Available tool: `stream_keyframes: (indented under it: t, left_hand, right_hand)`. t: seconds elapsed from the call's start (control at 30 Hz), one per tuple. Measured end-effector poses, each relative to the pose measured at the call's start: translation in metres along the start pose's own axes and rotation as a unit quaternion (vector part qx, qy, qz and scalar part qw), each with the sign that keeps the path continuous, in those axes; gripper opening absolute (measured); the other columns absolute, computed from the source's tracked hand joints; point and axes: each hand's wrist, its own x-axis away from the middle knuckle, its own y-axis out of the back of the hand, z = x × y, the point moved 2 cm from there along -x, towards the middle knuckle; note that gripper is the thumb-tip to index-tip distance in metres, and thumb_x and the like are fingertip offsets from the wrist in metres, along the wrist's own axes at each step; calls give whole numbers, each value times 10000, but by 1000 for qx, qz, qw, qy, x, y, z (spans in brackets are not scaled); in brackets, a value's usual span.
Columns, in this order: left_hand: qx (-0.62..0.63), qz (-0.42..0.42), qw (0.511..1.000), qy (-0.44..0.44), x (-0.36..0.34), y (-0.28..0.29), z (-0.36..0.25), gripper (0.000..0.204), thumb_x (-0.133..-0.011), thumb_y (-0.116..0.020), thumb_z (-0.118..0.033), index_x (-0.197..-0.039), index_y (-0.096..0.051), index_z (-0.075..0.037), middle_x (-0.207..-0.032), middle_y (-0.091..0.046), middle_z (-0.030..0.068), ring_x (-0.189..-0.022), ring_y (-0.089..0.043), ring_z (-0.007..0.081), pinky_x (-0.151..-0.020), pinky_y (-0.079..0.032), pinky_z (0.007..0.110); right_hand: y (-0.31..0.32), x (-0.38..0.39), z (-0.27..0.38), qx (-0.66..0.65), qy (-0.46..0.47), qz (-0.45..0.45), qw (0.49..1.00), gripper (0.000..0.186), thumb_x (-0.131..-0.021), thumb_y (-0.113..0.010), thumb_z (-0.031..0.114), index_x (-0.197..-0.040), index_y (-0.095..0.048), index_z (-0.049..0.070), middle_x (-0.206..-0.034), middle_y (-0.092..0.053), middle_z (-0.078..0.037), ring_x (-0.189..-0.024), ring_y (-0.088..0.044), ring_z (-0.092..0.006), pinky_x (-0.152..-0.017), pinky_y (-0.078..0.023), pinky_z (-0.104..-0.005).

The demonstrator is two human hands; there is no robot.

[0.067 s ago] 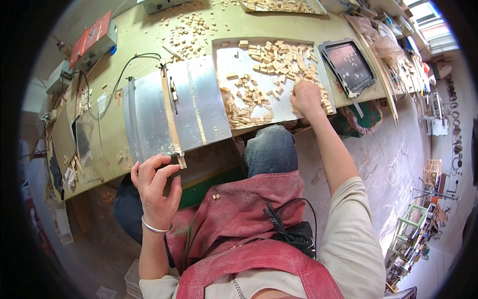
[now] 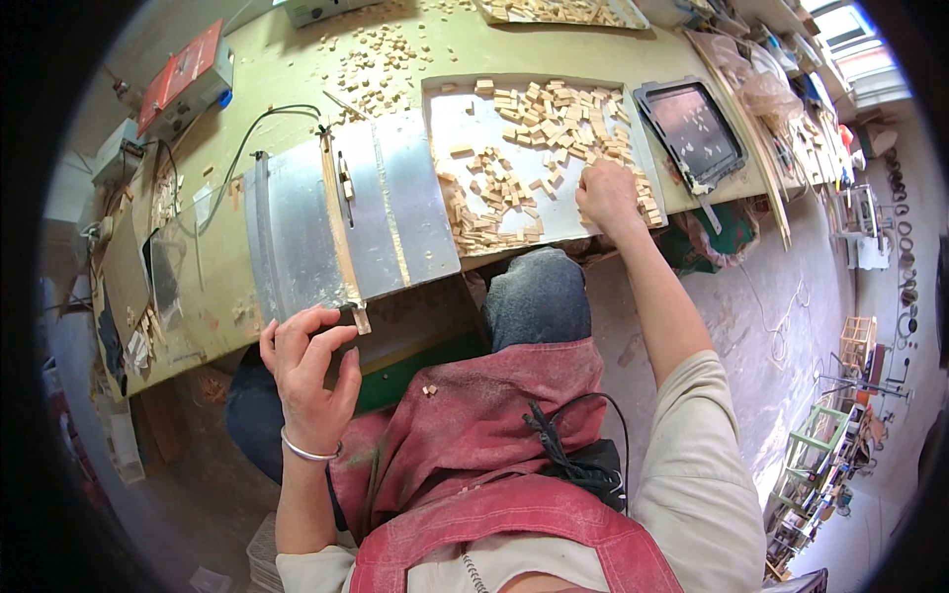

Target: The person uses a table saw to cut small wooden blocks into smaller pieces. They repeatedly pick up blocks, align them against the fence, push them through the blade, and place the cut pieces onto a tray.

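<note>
My left hand (image 2: 314,371) is by the near edge of a metal plate (image 2: 301,222), its fingers curved and apart. The fingertips are next to a small piece of wood (image 2: 362,320) at the near end of a wooden strip (image 2: 337,217) that runs along the plate. My right hand (image 2: 608,196) reaches into the right side of a shallow white tray (image 2: 549,225), fingers bent inward and closed among small wooden blocks (image 2: 557,117). The back of the hand hides its fingertips and anything between them.
Loose blocks (image 2: 376,74) are scattered over the far part of the green table (image 2: 272,59). A black tray (image 2: 697,124) with small chips lies right of the white one. A red-topped box (image 2: 183,79) stands at the far left, and a cable (image 2: 259,124) curves toward the plate.
</note>
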Motion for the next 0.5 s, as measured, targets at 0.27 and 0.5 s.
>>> stream_keyframes:
  t: [0.27, 0.5]
  left_hand:
    - [-3, 1, 1000, 5, 4, 2, 4, 310, -830, -778, 22, -1119, -747, -88, -1300, -700, 90, -1302, -637, 297, -1266, -292, 541]
    - [7, -1, 1000, 3, 3, -1, 3, 311, -831, -777, 24, -1122, -749, -82, -1290, -702, 87, -1303, -640, 295, -1260, -294, 532]
  right_hand:
    - [53, 44, -18, -182, 14, -176, 967, 140, -877, -790, 222, -812, -781, 98, -920, -711, -118, -958, -692, -340, -888, -508, -501]
    - [88, 106, -46, -44, 23, 4, 999, 173, -898, -782, 253, -936, -805, 86, -992, -723, -111, -1070, -696, -328, -933, -505, -486]
